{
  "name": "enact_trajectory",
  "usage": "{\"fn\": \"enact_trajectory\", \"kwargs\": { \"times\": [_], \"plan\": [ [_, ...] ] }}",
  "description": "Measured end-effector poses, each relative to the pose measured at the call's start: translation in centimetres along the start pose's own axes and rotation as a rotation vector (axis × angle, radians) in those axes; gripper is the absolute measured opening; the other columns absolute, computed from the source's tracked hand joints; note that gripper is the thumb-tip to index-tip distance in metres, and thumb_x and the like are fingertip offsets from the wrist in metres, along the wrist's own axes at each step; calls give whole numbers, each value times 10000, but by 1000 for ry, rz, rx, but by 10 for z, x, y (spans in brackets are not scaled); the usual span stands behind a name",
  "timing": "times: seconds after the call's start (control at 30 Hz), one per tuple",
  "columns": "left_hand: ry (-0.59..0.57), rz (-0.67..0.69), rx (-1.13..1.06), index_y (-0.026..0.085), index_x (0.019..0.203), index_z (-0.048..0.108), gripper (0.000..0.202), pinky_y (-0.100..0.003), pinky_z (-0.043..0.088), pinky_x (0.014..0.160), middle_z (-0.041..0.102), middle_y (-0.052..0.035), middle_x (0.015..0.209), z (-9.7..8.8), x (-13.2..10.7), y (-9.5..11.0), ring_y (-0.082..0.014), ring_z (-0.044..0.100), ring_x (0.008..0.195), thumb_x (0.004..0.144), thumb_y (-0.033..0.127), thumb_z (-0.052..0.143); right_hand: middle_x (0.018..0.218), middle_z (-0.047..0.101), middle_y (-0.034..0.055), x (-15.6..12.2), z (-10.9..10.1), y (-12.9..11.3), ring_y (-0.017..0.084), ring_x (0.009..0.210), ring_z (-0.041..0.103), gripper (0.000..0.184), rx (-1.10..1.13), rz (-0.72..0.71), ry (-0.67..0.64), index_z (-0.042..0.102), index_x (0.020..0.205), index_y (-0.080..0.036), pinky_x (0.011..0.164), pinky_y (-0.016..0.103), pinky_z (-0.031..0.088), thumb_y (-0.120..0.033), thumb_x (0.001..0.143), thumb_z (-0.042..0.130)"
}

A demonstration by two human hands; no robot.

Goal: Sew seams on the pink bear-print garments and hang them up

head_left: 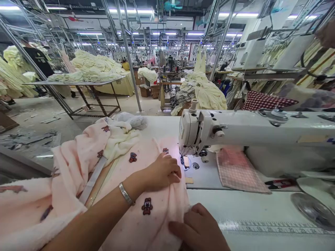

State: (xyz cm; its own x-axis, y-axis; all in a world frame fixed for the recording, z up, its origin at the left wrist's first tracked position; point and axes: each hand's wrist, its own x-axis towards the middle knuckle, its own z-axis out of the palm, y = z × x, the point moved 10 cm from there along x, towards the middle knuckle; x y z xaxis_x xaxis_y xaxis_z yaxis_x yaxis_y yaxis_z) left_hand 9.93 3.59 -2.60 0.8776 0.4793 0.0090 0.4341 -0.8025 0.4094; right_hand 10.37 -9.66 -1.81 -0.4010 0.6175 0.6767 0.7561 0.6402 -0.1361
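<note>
Pink fleece fabric (125,190) printed with small bears spreads over the left of the sewing table, its right edge just left of the needle area of a white sewing machine (190,134). My left hand (163,172), with a silver bangle at the wrist, lies on the fabric near that edge, fingers curled around a raised fold. Lower down, my right hand (200,226) pinches the same edge between thumb and fingers. Cream lining (121,144) shows at the fabric's far bunched end. The machine's lamp lights the needle plate (186,162).
A pink checked cloth (239,170) lies under the machine arm, beside a red and black tool (281,183). A ruler strip (274,228) runs along the table front. Farther off stand a table (86,83) of cream garments, metal poles and a cream fabric pile (209,92).
</note>
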Motion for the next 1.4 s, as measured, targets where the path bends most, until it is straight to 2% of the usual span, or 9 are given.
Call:
{"fn": "enact_trajectory", "kwargs": {
  "times": [0.13, 0.23, 0.3, 0.6, 0.83, 0.97, 1.07, 1.2, 1.4],
  "plan": [
    [54, -39, 29, 206, 824, 623, 56, -313, 337, 902, 626, 10, 876, -1, 2, -3, -157, 545, 877, 844, 198, 571, 606, 576, -21, 1, -14, 6, 137, 617, 529, 187, 30, -39, -35, 558, 972, -207, 595, 275, 337, -181, 918, 381],
    [87, -100, 64, 193, 805, 621, 79, -358, 322, 919, 633, 1, 872, 2, 3, -8, -175, 546, 889, 843, 165, 558, 803, 661, 38, -7, -4, 17, 202, 919, 582, 228, 38, -9, -146, 579, 966, -196, 755, 334, 377, -194, 920, 355],
    [106, -140, 87, 192, 791, 627, 91, -391, 308, 933, 637, -2, 854, 5, 5, -12, -186, 550, 891, 845, 171, 556, 836, 663, 55, -13, 2, 22, 216, 969, 579, 238, 30, 9, -174, 586, 961, -194, 779, 349, 384, -173, 906, 356],
    [207, -243, 228, 194, 763, 638, 118, -465, 306, 912, 610, -25, 858, 11, 14, -10, -234, 511, 940, 858, 200, 567, 937, 647, 103, -21, 8, 31, 246, 953, 569, 287, 151, 48, -249, 559, 1080, -193, 727, 362, 454, -123, 835, 428],
    [206, -116, 356, 153, 855, 614, 115, -374, 388, 745, 582, -81, 911, 27, 7, 19, -240, 489, 867, 865, 120, 504, 896, 649, 58, -17, 6, 37, 211, 900, 547, 257, 232, 66, -232, 578, 1075, -204, 725, 340, 425, -144, 885, 415],
    [265, -162, 342, 167, 997, 601, 139, -425, 349, 888, 581, -66, 1007, 22, 0, 3, -238, 479, 955, 877, 167, 531, 833, 646, 39, -8, 5, 38, 196, 867, 542, 247, 193, 6, -242, 590, 1067, -195, 748, 338, 396, -174, 917, 396],
    [250, -165, 276, 222, 917, 642, 82, -500, 208, 1016, 602, -8, 922, 12, 1, -11, -212, 502, 943, 866, 247, 583, 815, 645, 28, -4, 2, 40, 197, 869, 533, 254, 97, -37, -204, 606, 1051, -198, 756, 342, 373, -184, 926, 385],
    [146, -152, 114, 256, 837, 677, 39, -467, 204, 1017, 618, 22, 835, 3, 8, -17, -179, 534, 895, 829, 260, 639, 772, 629, 27, -5, 1, 44, 181, 787, 516, 252, 40, -32, -124, 632, 897, -201, 705, 335, 355, -187, 930, 382],
    [124, -168, 181, 208, 720, 672, 90, -436, 191, 1014, 626, 5, 781, 2, 20, -13, -182, 532, 871, 805, 188, 651, 720, 613, 19, -8, 4, 44, 162, 698, 485, 235, 53, -14, -123, 629, 884, -185, 658, 325, 332, -149, 907, 397]
  ]
}}
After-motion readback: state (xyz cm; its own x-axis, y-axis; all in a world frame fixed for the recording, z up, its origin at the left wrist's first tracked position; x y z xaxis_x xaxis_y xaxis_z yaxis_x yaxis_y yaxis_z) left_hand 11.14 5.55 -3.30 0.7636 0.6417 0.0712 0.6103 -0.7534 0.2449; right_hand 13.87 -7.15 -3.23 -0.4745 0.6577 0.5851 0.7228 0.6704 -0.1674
